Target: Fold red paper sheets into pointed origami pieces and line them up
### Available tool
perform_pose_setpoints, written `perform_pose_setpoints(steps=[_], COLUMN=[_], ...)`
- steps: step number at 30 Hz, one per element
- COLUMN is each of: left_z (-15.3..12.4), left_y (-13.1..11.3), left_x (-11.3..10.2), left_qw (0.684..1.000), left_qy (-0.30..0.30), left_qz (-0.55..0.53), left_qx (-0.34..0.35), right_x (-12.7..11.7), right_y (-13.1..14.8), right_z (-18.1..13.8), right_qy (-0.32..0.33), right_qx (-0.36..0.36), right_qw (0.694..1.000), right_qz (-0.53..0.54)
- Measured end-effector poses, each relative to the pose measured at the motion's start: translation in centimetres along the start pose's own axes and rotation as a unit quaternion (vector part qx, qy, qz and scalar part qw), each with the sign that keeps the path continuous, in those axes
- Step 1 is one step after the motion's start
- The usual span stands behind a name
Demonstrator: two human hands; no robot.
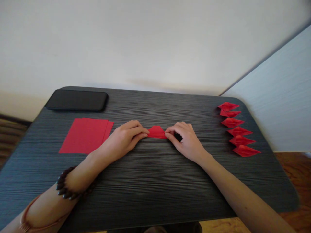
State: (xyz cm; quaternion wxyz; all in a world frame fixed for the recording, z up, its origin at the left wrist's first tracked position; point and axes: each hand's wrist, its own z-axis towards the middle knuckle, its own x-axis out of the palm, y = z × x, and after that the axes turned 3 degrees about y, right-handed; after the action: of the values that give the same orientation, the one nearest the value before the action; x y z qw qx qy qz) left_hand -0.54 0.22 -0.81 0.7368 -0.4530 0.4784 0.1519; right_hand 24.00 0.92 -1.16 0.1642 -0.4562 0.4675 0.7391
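Observation:
A small folded red paper piece [156, 131] lies flat on the dark striped table [155, 181], near its middle. My left hand [125, 138] pinches the piece's left end with fingers pressed together. At the piece's right end my right hand [186, 139] does the same, thumb and fingertips closed on the paper. A dark bead bracelet and a thin cord sit on my left wrist.
A stack of flat red paper sheets [85, 135] lies left of my hands. A black phone [77, 100] rests at the far left corner. Several folded red paper shapes [238, 131] line the right side. A pale wall stands behind; wood floor shows at right.

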Motion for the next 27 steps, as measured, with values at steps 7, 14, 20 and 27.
perform_pose_setpoints(steps=[7, 14, 20, 27], left_z=[0.31, 0.37, 0.35, 0.37], left_y=[-0.35, -0.6, -0.66, -0.88], left_x=[0.08, 0.08, 0.2, 0.18], left_qw=[1.0, 1.0, 0.999, 0.997], left_qy=[0.007, 0.009, 0.009, 0.012], left_qz=[-0.005, 0.012, 0.023, 0.054], left_qx=[-0.011, -0.021, -0.03, -0.049], right_x=[-0.4, -0.47, -0.22, -0.04], right_y=[0.29, 0.5, 0.39, 0.38], right_z=[0.13, 0.17, 0.18, 0.23], right_qy=[0.028, 0.033, 0.02, 0.015], right_qx=[-0.003, 0.004, 0.022, 0.032], right_qw=[1.0, 0.999, 0.999, 0.999], right_qz=[0.005, 0.004, -0.02, -0.02])
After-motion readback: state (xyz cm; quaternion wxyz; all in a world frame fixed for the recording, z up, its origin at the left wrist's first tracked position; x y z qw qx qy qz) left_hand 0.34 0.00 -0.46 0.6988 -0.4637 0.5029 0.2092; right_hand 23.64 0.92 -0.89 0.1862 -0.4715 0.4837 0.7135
